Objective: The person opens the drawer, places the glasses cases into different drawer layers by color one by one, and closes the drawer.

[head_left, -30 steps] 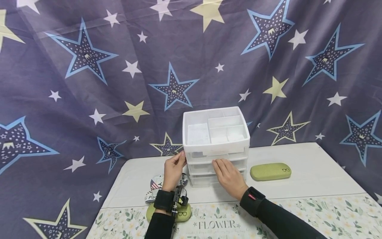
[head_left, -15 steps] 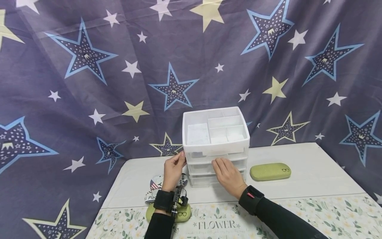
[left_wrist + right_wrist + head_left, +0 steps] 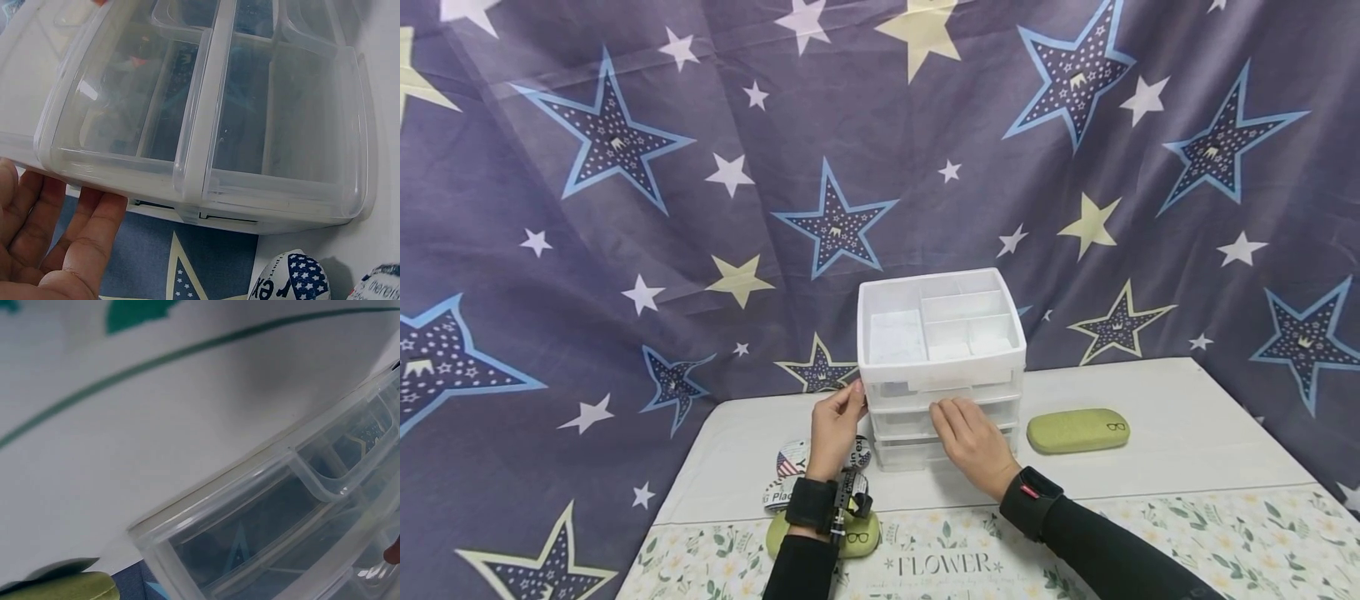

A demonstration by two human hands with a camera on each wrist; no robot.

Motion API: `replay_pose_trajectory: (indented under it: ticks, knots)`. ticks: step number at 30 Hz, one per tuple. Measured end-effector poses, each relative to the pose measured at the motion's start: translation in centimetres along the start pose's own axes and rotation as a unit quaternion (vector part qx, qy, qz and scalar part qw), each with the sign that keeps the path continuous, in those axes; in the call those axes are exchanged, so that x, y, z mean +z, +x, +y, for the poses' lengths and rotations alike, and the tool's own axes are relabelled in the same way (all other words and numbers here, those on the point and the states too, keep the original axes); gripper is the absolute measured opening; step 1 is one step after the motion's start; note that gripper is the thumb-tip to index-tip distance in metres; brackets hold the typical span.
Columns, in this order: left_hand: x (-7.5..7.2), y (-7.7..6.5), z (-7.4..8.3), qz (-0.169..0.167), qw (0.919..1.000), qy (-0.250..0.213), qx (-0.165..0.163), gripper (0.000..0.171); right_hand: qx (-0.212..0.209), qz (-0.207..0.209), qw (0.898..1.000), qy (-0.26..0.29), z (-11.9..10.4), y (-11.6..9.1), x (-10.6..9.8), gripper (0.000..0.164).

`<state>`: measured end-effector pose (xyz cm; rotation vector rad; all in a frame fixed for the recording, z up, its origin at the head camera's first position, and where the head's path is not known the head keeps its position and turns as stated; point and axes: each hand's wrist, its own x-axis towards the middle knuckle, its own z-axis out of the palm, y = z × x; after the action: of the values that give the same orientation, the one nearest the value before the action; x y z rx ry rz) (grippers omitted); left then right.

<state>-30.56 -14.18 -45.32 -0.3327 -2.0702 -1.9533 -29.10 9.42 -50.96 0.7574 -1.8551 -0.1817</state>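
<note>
A white drawer unit [image 3: 940, 367] with clear drawers and a divided top tray stands at the back of the table. At its left front edge, my left hand [image 3: 835, 421] touches the side; the left wrist view shows slightly bent fingers [image 3: 97, 240] against the frame. My right hand [image 3: 973, 442] has its fingers bent over the top edge of the middle drawer [image 3: 891, 425] at the front. Only one fingertip [image 3: 392, 553] of that hand shows in the right wrist view. The drawers look pushed in, and in the wrist views they seem to hold nothing.
A green glasses case [image 3: 1078, 432] lies right of the unit. Another green case [image 3: 859, 533] sits partly hidden beneath my left wrist. Rounded things with printed lettering and a flag pattern [image 3: 793, 458] lie left of the unit. A star-patterned curtain [image 3: 880, 125] hangs behind the table.
</note>
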Motion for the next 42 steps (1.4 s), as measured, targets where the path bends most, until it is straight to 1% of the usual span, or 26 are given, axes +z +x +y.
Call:
replay_pose_trajectory:
  ticks: [4,8,15,25,33,42]
  knots:
    - [0.1,0.0,0.0,0.0,1.0,0.006,0.001,0.036,0.004,-0.003,1.0,0.0,0.0,-0.1,0.1,0.032]
    - [0.2,0.1,0.1,-0.002,0.9999,0.014,0.004,0.036,0.001,0.002,1.0,-0.006,0.0,-0.1,0.1,0.034]
    - [0.0,0.2,0.0,-0.004,1.0,0.007,0.004,0.036,-0.004,0.013,1.0,-0.002,0.0,0.0,0.0,0.035]
    - [-0.2,-0.1,0.2,-0.009,0.9998,0.017,0.005,0.037,-0.02,0.018,1.0,0.009,0.0,-0.4,-0.3,0.038]
    - [-0.2,0.0,0.0,-0.009,0.9999,0.008,0.004,0.037,-0.015,0.017,0.999,0.03,-0.2,-0.3,-0.9,0.037]
    - [-0.1,0.0,-0.1,-0.005,0.9999,0.005,0.009,0.037,-0.015,0.03,0.999,0.025,-0.2,-0.2,-1.0,0.036]
